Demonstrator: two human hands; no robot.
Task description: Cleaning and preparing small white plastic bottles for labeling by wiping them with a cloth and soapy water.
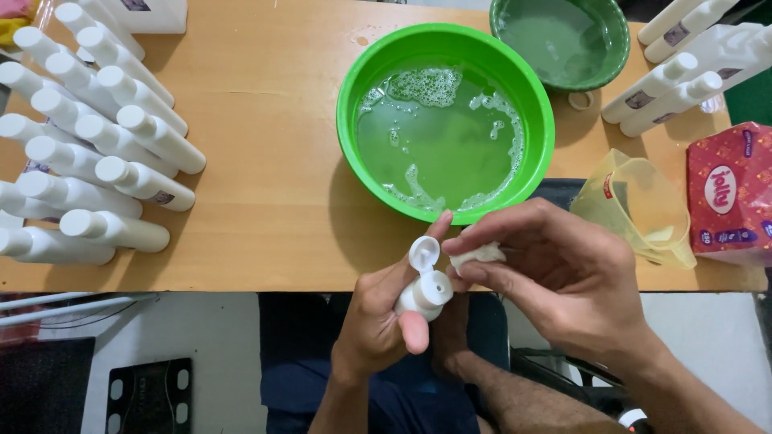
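My left hand (384, 317) grips a small white bottle (425, 291) near the table's front edge, its flip-top cap (424, 252) standing open. My right hand (555, 273) pinches a crumpled white tissue (476, 255) right beside the bottle's cap. Just beyond both hands sits a bright green basin (366, 104) filled with foamy greenish liquid.
Several capped white bottles (96, 153) lie stacked at the left, and more white bottles (683, 72) lie at the back right. A darker green bowl (615, 48) with liquid stands behind the basin. A yellowish plastic jug (635, 205) and a red tissue pack (728, 193) lie at the right.
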